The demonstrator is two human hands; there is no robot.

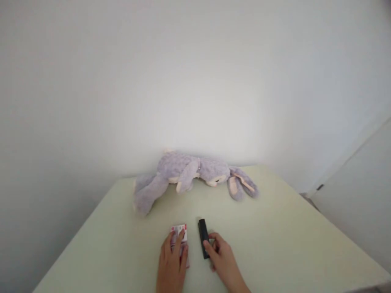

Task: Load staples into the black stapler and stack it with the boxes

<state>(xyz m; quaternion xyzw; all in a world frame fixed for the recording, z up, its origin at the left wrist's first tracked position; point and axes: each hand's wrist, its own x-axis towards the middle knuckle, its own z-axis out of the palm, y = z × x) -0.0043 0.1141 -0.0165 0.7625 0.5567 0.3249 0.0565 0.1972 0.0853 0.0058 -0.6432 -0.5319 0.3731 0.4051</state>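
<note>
My left hand rests over a small flat white, red and pink packet on the table. Its fingers are spread across the printed top, hiding much of it; whether it is a card or a thin box I cannot tell. Just to the right, a slim black stapler lies lengthwise, its far end leaning slightly left. My right hand is closed on its right side near the close end, thumb on top and fingers curled beside it. A narrow strip of tabletop separates the stapler from the packet.
A lilac plush rabbit lies on its side along the table's back, ears to the right and legs to the left. The pale green table meets a white wall behind. A door-like white panel stands at the right.
</note>
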